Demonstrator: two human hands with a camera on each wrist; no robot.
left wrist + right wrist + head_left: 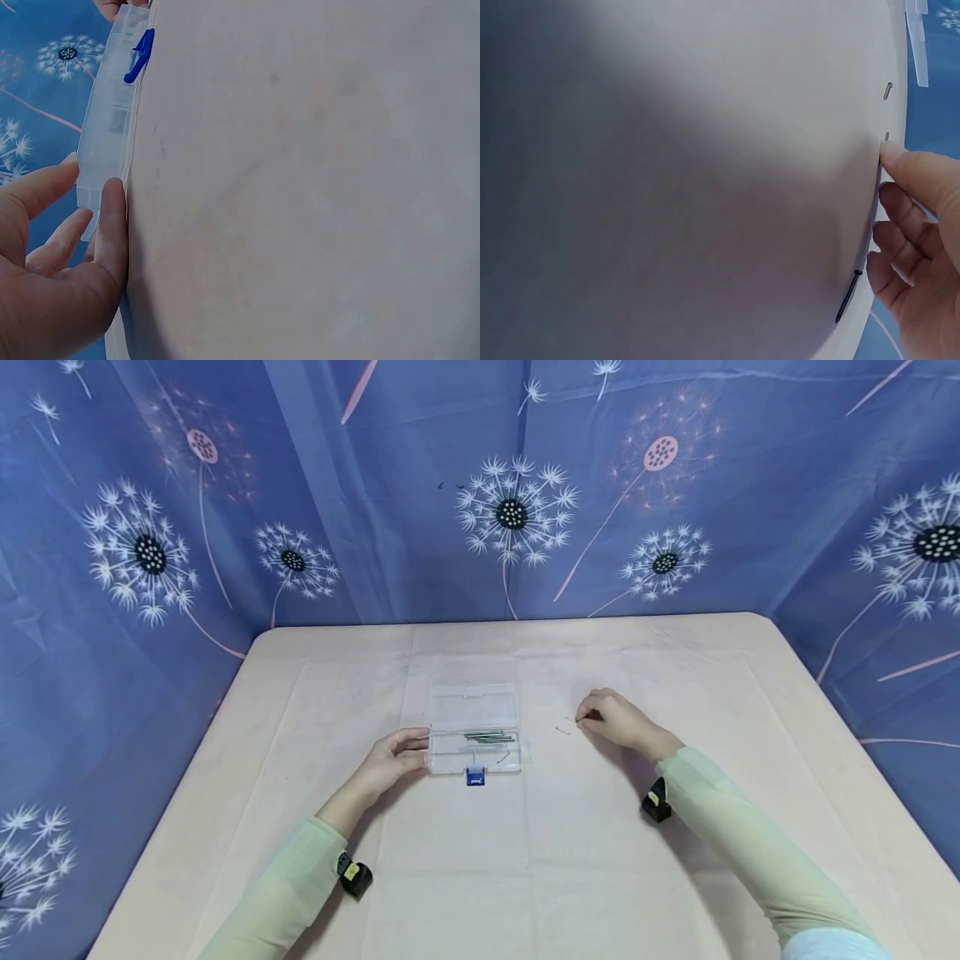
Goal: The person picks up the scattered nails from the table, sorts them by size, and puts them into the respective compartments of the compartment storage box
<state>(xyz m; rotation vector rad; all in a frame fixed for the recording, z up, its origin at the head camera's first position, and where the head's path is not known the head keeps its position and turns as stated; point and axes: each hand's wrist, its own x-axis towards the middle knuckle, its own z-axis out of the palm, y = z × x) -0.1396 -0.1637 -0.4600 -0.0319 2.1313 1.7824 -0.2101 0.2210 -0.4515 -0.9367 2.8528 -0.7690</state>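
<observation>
An open clear plastic box (456,743) with a blue latch (476,776) lies on the table. My left hand (386,767) holds its left end, thumb on one side and fingers on the other, as the left wrist view also shows. Inside the box lie several long dark nails (489,737) and a few smaller ones. To the right of the box, my right hand (618,720) pinches a small nail (887,136) between thumb and forefinger, its end showing past the thumb. Another small nail (562,731) lies just beside those fingertips. A dark nail (847,296) shows below the curled fingers.
The box's raised lid (474,703) leans back on the far side. A pale pink cloth covers the table (465,877). Behind it hangs a blue curtain (405,527) printed with dandelions. Each sleeve carries a small black wrist camera (657,802).
</observation>
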